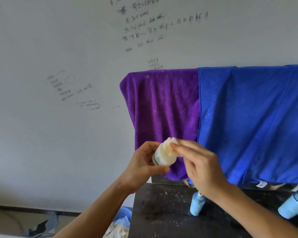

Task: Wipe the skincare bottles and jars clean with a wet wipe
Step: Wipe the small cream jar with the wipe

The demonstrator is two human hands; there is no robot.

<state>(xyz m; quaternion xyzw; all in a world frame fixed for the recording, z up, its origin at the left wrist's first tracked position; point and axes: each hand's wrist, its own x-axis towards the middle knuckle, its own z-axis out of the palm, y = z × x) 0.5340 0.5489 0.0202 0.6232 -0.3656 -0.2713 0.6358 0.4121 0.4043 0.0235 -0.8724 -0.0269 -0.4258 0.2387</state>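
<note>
My left hand point(144, 162) grips a small cream-white bottle point(163, 156) with green lettering, held up in front of the purple towel. My right hand point(199, 164) presses a crumpled white wet wipe point(171, 141) against the bottle's top end. Below, on the dark table point(162, 212), a light blue pump bottle point(197, 204) stands partly hidden behind my right wrist. A larger light blue bottle point(294, 206) stands at the right edge.
A purple towel point(162, 109) and a blue towel point(251, 117) hang over a rail behind the table. The grey wall point(58, 48) carries handwriting. A blue bin with crumpled used wipes point(119, 229) sits left of the table, on the floor.
</note>
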